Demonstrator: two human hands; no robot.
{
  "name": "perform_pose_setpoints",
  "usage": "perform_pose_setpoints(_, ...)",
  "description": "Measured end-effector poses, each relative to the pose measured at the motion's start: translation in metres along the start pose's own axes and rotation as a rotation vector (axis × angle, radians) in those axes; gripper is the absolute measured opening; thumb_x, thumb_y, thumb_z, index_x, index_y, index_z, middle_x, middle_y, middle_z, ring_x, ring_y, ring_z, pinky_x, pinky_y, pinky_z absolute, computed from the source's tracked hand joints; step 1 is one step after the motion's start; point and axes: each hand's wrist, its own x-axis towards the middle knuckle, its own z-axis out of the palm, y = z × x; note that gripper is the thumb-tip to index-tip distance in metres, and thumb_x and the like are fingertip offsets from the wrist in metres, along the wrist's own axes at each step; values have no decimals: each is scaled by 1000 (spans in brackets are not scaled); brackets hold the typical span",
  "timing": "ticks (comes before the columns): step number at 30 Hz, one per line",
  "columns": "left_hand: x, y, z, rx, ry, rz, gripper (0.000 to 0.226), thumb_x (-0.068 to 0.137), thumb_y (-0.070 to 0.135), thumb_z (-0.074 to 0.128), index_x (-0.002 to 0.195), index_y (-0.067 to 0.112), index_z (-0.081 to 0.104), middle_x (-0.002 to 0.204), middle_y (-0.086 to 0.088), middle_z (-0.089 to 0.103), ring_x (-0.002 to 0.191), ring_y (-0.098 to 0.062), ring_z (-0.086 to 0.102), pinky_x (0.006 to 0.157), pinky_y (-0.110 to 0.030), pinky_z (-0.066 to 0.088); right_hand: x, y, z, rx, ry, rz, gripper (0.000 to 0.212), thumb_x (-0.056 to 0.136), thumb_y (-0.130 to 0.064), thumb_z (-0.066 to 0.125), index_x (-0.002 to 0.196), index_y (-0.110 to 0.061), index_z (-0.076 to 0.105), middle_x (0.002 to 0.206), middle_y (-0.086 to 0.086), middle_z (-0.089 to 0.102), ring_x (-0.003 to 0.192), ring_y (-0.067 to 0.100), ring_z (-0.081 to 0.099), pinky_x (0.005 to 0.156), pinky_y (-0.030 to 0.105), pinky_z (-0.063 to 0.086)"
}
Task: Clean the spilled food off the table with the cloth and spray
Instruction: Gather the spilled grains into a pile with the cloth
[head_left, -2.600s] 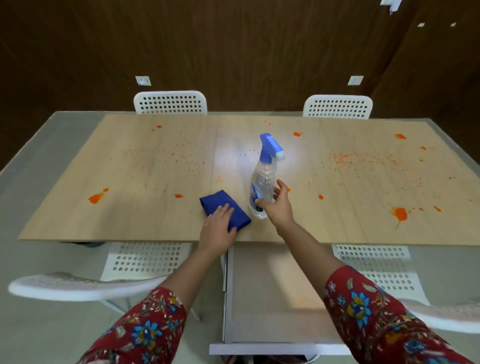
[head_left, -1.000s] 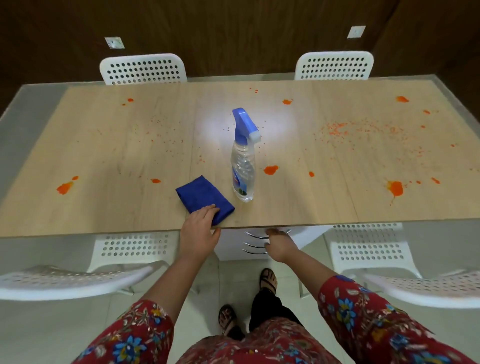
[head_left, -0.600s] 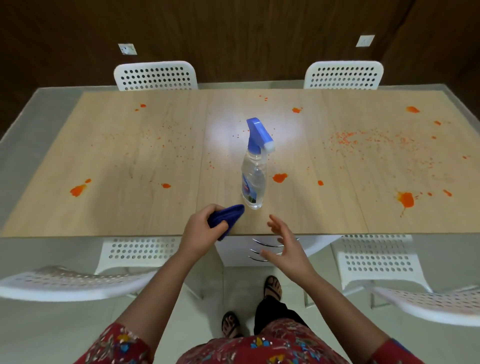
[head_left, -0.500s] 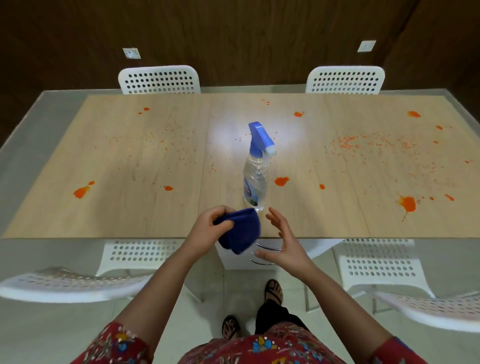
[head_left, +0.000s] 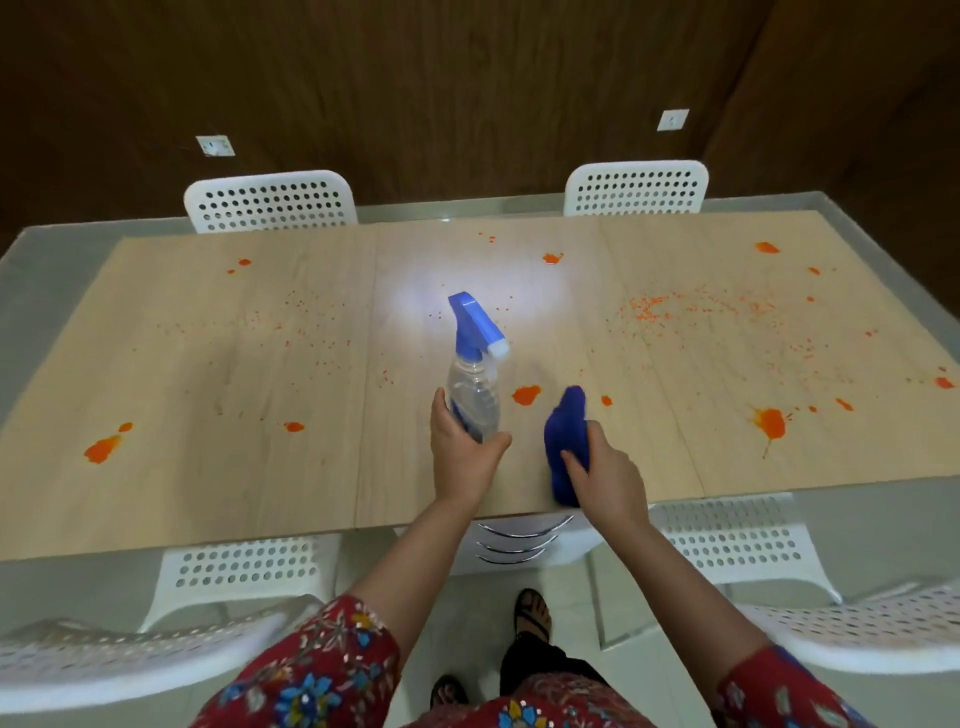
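A clear spray bottle with a blue trigger head stands upright near the table's front middle. My left hand grips its lower body. My right hand holds the bunched blue cloth just right of the bottle, above the front edge. Orange food spills dot the wooden table: a blob between bottle and cloth, a splat at the right, a smear at the left, and fine crumbs at the back right.
Two white perforated chairs stand at the far side. Two more white chairs are tucked under the near edge either side of me. A dark wooden wall lies behind.
The cloth has passed from my left hand to my right hand. My left hand has moved up and taken hold of the spray bottle.
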Motion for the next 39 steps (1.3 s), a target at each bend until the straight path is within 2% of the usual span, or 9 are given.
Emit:
perform_pose_setpoints(2,-1,3,11,-12,70,6,92,62,31,82,140,25,33,128,11,50,114,-13,53,89,-31,47,9,-5,-3,-172,-9,-71,37,97,-24,47,134,-23,41,95,9,68,79,31,63,60,33,42)
perform_pose_setpoints(5,-3,12,16,90,176,-34,74,75,34,77,137,24,38,123,8,57,104,-18,60,75,-26,40,14,-12,3,-130,-80,-88,35,95,-21,47,129,-29,49,97,6,68,82,30,61,62,33,42)
perform_pose_setpoints(10,-7,7,-1,197,222,-66,49,79,34,71,123,26,51,96,8,63,88,-22,63,72,-29,46,12,-18,17,-77,-129,-141,31,95,-19,48,125,-27,52,95,3,67,74,22,52,61,30,37)
perform_pose_setpoints(15,-14,-9,-55,10,443,-167,38,77,29,76,110,16,61,86,9,60,85,-18,62,72,-24,42,13,-38,26,-51,-159,-260,30,95,-19,50,123,-27,54,86,-2,63,71,20,52,57,29,34)
perform_pose_setpoints(18,-12,-17,-103,-49,641,-192,41,79,23,75,116,12,61,94,6,61,87,-17,59,73,-24,38,13,-59,34,-63,-201,-317,26,95,-21,49,120,-26,55,84,-2,62,70,20,53,54,29,34)
perform_pose_setpoints(20,-2,-19,-136,-7,727,-195,44,81,23,73,121,12,58,103,-3,66,93,-25,62,75,-27,38,14,-72,39,-62,-240,-353,25,96,-22,48,119,-26,55,83,-3,62,70,19,55,53,28,35)
perform_pose_setpoints(27,34,-29,-223,50,858,-279,49,81,24,69,126,15,52,116,-12,65,103,-38,60,85,-37,44,18,-110,51,-117,-300,-410,19,94,-20,48,112,-24,56,87,-1,65,74,20,60,61,30,45)
perform_pose_setpoints(35,47,-48,-243,-7,746,-272,55,81,17,70,130,8,47,122,-16,61,108,-37,58,87,-37,43,21,-111,45,10,-292,-351,14,95,-17,49,103,-27,55,84,-4,66,74,16,62,70,36,54)
perform_pose_setpoints(39,43,-54,-239,-68,621,-327,96,73,14,79,149,9,21,144,-14,43,126,-36,48,101,-42,42,14,-109,35,344,-349,-194,12,93,-13,56,100,-23,57,94,-1,66,85,18,61,75,35,50)
